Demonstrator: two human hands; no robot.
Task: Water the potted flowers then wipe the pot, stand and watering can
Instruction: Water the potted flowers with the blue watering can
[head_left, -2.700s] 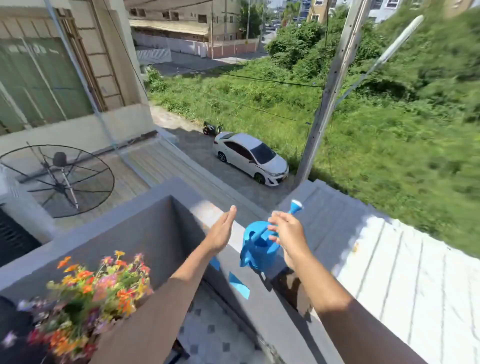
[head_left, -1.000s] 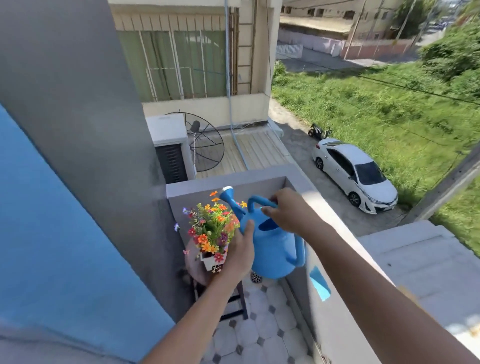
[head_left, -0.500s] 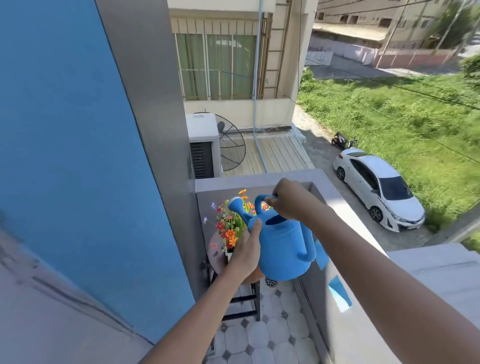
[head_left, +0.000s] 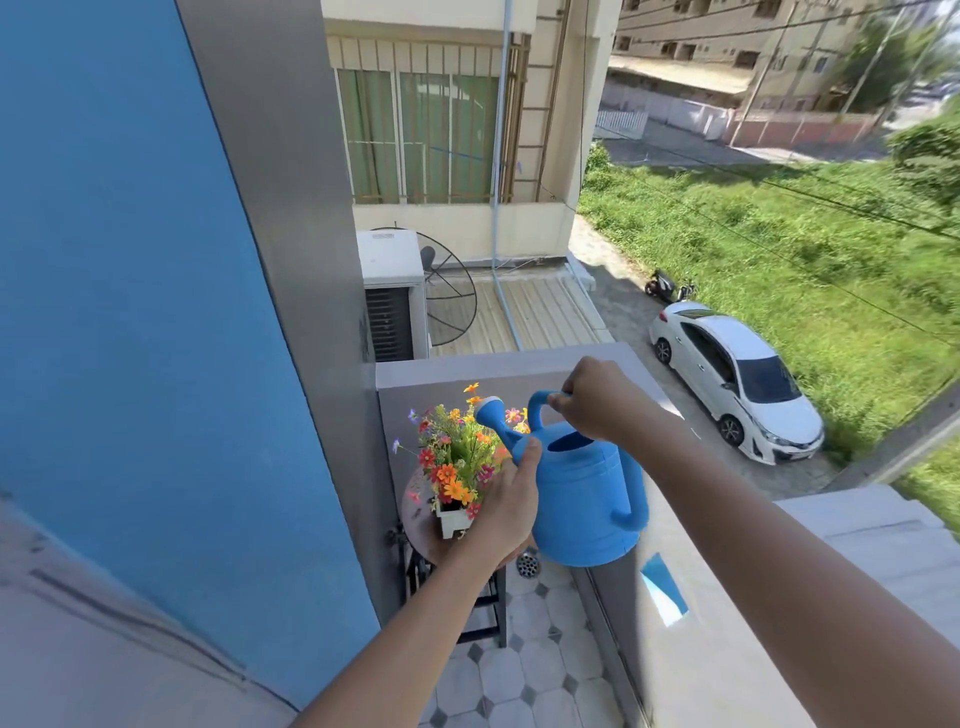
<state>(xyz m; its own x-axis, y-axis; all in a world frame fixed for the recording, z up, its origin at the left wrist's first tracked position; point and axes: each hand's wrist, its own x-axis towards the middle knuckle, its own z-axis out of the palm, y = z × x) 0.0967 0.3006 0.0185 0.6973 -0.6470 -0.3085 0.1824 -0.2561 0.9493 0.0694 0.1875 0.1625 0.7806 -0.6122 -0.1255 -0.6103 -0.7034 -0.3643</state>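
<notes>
- A blue wall (head_left: 130, 312) and a grey pillar (head_left: 296, 234) bounded the balcony on the left; a grey parapet (head_left: 675, 639) bounded it on the right and at the far end.
- The balcony floor (head_left: 535, 670) was tiled, with a round drain (head_left: 528, 565) showing just below the watering can.
- Beyond the parapet stood an air-conditioner unit (head_left: 392, 291), a mesh dish (head_left: 449, 296), a white car (head_left: 737, 376) and a scooter (head_left: 665, 286) on the lane beside a grass plot (head_left: 779, 249).
- The left forearm crossed in front of the stand (head_left: 488, 613) and hid most of its round top; only dark legs and a rim portion were visible.
- The watering can (head_left: 582, 499) was held in the air, clear of the parapet, just to the right of the potted flowers (head_left: 457, 457).
- The right hand (head_left: 597, 400), serving as the upper grip, was closed around the top handle of the can.
- The left hand (head_left: 511, 509), serving as the lower grip, lay with fingers extended against the left side of the can body near the spout base; it was not wrapped around anything.
- The white pot (head_left: 453, 519) sat on the stand top, immediately left of the left hand.
- The long axis of the can ran from the rear handle at lower right to the spout at upper left.
- The spout rose (head_left: 491, 405) pointed up and left and sat over the blooms; whether water was flowing could not be determined.
</notes>
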